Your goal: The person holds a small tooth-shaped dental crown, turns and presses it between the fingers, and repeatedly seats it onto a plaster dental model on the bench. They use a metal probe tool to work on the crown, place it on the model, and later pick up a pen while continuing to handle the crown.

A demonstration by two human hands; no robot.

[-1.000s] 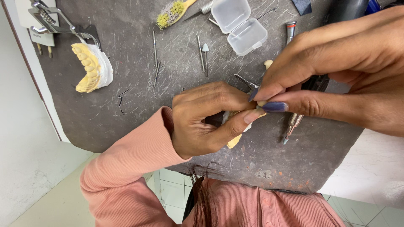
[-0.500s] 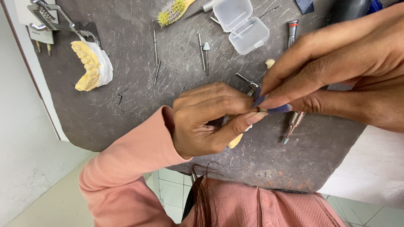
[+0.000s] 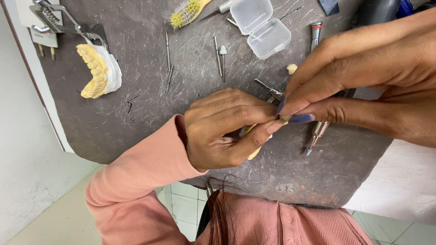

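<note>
Both hands are pinched together on something tiny: left hand [image 3: 227, 129] wrapped round a yellowish piece [image 3: 254, 152], mostly hidden, right hand [image 3: 363, 86] pressed against it. Beyond, a dental cast [image 3: 97, 70] is cut off by its metal frame.

Small yellow wax piece [image 3: 254, 152] mostly hidden, pinched between fingers, above scratched dark mat [image 3: 136, 113]

Dental cast [image 3: 97, 70] left of burs [image 3: 219, 56], box [image 3: 261, 27] right
</note>
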